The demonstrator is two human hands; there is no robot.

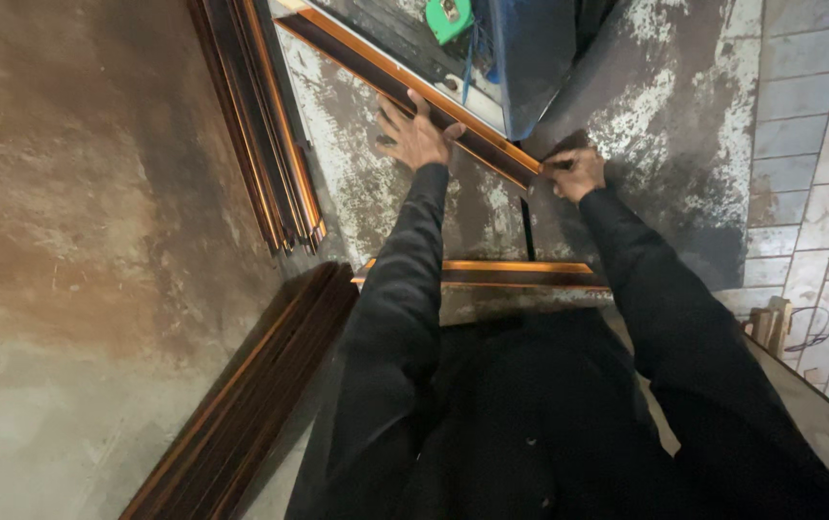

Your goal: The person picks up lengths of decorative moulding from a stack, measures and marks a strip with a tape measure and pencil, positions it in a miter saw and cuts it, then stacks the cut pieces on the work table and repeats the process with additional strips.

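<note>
A long dark metal profile with an orange edge [376, 67] lies slantwise across the floor. My left hand [416, 135] rests flat on it with fingers spread. At the profile's near end my right hand [573, 173] is closed around a small dark thing, too small to name, pressed to the end. A thin dark bar [527, 229] runs from that end down to a second short profile [520, 273] lying crosswise close to my body. Both arms wear black sleeves.
A bundle of similar profiles [275, 135] lies to the left, another bundle [241, 404] at the lower left. A green tape measure [449, 17] and a blue panel [530, 58] sit at the top. Tiled paving [819, 144] lies to the right, a wooden piece [773, 325] beside it.
</note>
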